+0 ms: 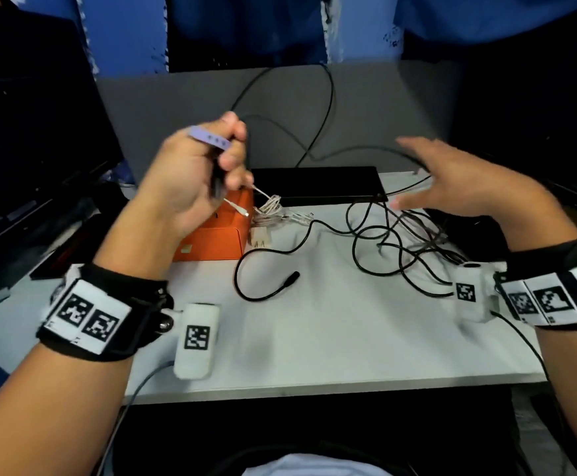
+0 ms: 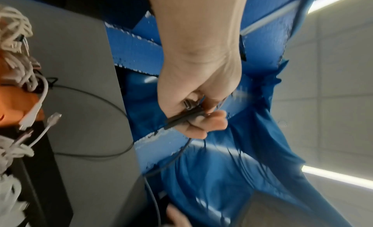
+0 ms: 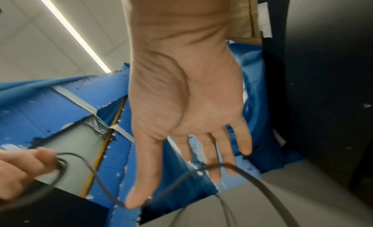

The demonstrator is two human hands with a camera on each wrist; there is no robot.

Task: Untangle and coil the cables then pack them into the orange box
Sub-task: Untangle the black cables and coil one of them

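Observation:
My left hand (image 1: pixel 227 161) is raised over the orange box (image 1: pixel 218 240) and grips the plug end of a black cable (image 1: pixel 330 97); the left wrist view shows the plug (image 2: pixel 186 114) pinched between curled fingers (image 2: pixel 201 126). That cable loops back over the grey board and across to my right hand (image 1: pixel 431 173), which hovers with fingers straight and spread. In the right wrist view the cable (image 3: pixel 234 167) crosses by the fingertips (image 3: pixel 214 152) without being gripped. A black tangle (image 1: pixel 400 242) lies under the right hand. A white cable bundle (image 1: pixel 270 211) sits beside the box.
A flat black device (image 1: pixel 318 183) lies behind the cables on the white table (image 1: pixel 314 338). One loose black cable end (image 1: pixel 289 279) rests mid-table. A grey board (image 1: pixel 177 104) stands at the back, with dark equipment on both sides.

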